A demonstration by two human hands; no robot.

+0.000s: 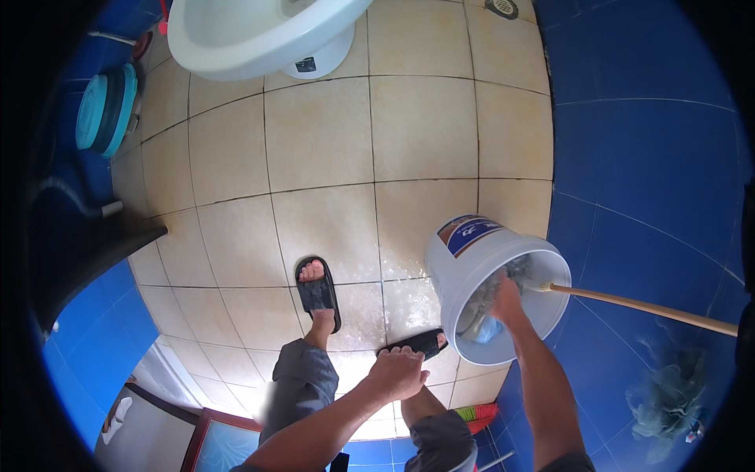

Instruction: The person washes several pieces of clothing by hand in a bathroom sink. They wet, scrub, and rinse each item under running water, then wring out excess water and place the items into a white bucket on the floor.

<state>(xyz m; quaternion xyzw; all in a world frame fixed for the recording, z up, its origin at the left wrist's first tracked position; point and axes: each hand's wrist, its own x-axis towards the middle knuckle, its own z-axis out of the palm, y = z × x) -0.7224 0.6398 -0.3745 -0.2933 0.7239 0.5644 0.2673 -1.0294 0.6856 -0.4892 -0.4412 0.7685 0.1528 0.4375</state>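
Observation:
My right hand (pixel 507 300) reaches down into a white plastic bucket (pixel 439 259), among wet grey material (pixel 519 266) that looks like cloth. Its fingertips are hidden there, so the grip cannot be made out. A pale blue piece (pixel 488 330) lies by the wrist, inside the bucket. My left hand (pixel 398 371) is curled in front of my right leg, above the black slipper (pixel 422 345) on that foot. Nothing shows in it. The light tip of a long wooden stick (pixel 637 308) overlaps the bucket's mouth.
Water wets the tiled floor (pixel 407 301) beside the bucket. Blue wall tiles (pixel 643 153) rise on the right, where a grey-green mesh bath puff (pixel 669 392) hangs. A white ceramic fixture (pixel 259 62) stands ahead. Turquoise basins (pixel 106 112) lean at the left, and a floor drain (pixel 501 7) lies far ahead.

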